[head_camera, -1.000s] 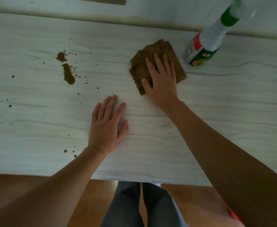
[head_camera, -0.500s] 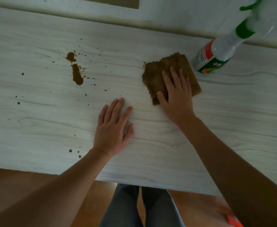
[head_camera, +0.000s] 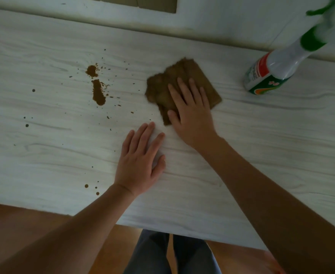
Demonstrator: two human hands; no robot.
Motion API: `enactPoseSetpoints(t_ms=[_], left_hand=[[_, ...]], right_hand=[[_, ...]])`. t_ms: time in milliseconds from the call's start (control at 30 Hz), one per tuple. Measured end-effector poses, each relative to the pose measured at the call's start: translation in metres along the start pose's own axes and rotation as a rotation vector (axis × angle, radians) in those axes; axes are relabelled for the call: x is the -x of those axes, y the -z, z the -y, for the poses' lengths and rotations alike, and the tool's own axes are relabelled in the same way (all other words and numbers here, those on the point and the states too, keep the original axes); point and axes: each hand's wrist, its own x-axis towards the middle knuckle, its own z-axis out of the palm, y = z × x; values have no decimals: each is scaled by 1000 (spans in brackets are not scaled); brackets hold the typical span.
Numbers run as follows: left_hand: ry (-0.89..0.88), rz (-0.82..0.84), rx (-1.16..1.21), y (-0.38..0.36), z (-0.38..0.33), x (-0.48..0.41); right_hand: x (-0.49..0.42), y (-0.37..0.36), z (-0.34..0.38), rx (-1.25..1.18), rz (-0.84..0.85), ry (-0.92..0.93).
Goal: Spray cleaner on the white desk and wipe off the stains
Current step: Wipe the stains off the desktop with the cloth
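Head view: right hand flat, pressing brown cloth; left hand flat, empty, on desk

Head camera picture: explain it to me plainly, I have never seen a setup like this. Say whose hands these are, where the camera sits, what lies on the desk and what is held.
There is no machine: a person wears a camera on the head, looking down at their own bare hands. The right hand presses flat on a brown cloth lying on the white desk. The left hand rests flat on the bare desk, holding nothing. Left of the cloth are brown stains with scattered specks. A spray bottle stands at the far right, untouched.
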Motion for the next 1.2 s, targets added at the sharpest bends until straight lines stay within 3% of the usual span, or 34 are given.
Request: enactPoseSetpoints(t_ms=[167, 533, 800, 967, 1200], left_hand=[[-3, 17, -7, 2, 0, -1], [-1, -18, 14, 3, -2, -1], [-3, -33, 8, 4, -1, -1], [-5, -24, -4, 4, -2, -1], [-7, -30, -6, 6, -4, 0]], right_hand=[[46, 11, -47, 6, 21, -59], [-84, 10, -30, 12, -80, -249], [-11, 4, -31, -29, -110, -152], [50, 0, -52, -33, -133, -287], [118, 10, -69, -114, -105, -326]])
